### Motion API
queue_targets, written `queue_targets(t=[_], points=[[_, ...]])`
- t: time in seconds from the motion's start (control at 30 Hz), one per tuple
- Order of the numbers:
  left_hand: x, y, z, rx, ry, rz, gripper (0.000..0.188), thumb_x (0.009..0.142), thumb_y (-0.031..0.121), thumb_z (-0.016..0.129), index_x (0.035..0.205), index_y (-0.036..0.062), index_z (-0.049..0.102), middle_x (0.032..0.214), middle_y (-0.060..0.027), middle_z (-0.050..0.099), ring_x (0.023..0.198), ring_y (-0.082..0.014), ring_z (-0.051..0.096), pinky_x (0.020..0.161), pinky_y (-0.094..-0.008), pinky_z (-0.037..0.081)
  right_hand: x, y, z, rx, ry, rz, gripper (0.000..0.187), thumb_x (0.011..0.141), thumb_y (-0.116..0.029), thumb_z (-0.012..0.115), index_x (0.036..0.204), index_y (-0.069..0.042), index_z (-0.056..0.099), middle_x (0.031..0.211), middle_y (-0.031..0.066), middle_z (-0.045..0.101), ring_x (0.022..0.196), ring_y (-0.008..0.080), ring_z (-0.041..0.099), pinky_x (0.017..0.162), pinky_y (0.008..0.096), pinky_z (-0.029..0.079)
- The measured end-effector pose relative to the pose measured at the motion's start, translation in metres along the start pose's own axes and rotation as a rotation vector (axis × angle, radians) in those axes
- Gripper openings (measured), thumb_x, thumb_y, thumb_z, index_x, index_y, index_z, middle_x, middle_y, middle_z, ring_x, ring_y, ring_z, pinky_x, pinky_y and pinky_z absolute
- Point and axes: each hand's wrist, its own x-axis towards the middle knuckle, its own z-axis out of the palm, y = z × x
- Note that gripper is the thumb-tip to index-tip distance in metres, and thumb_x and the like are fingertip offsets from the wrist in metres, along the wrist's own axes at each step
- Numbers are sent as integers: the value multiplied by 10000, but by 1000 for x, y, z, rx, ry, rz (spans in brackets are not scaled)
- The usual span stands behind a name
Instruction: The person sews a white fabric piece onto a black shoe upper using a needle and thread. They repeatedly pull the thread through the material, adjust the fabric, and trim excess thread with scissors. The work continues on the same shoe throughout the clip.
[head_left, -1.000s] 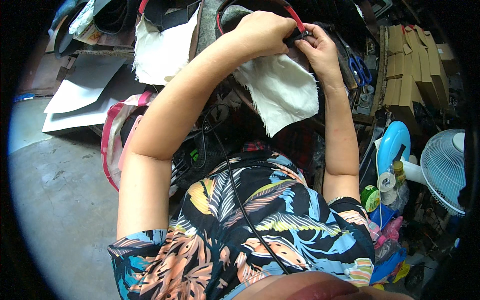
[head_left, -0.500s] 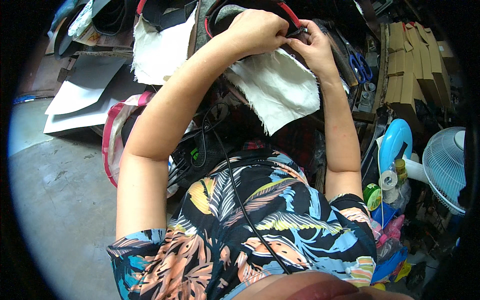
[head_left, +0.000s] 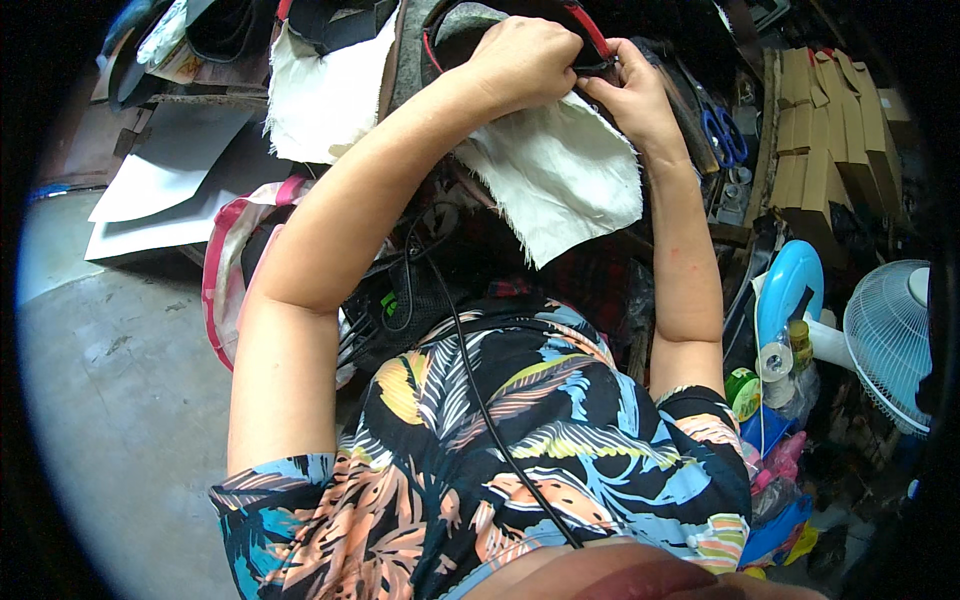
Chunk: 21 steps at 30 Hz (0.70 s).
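At the top, both hands work on a black piece with red edging and a white frayed cloth hanging from it; it resembles a shoe upper, but its full shape is hidden. My left hand is closed on its edge, knuckles up, fingertips out of sight. Close beside it, my right hand pinches the same edge near the red strip, thumb below and index finger above. To the left lies a similar black piece with red trim and a white frayed cloth, which neither hand touches.
White sheets lie at the left near a pink-rimmed bag. Blue-handled scissors sit right of my right hand, before folded cardboard. A white fan stands at the right. A black cable runs down my shirt.
Both hands stay at the black piece. My right thumb has shifted slightly away from my left hand's fingers; the hanging cloth has barely moved.
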Motion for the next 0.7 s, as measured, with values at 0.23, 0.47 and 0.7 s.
queue_targets(t=[0.23, 0.47, 0.7], points=[[-12, -4, -7, -95, 10, 73, 206, 796, 232, 719, 862, 37, 731, 873, -161, 701, 859, -336, 704, 785, -432, 569, 0, 3, -3, -42, -15, 159, 385, 880, -57, 717, 1232, -4, 572, 996, 57, 689, 856, 102, 648, 748, 239, 531], [-10, -6, -9, -52, -59, 49, 186, 786, 208, 713, 875, 50, 755, 878, -168, 713, 865, -330, 705, 778, -430, 566, 3, 0, -4, 23, -80, 220, 317, 878, -111, 738, 1159, 4, 649, 993, 67, 709, 833, 108, 659, 750, 248, 535], [-4, -1, 6, 17, 6, 61, 203, 741, 193, 706, 849, 27, 749, 884, -171, 709, 845, -333, 710, 785, -420, 575, 9, 10, -3, -137, -88, 125, 349, 813, -153, 762, 1116, -4, 674, 934, 91, 732, 815, 148, 686, 768, 302, 551]])
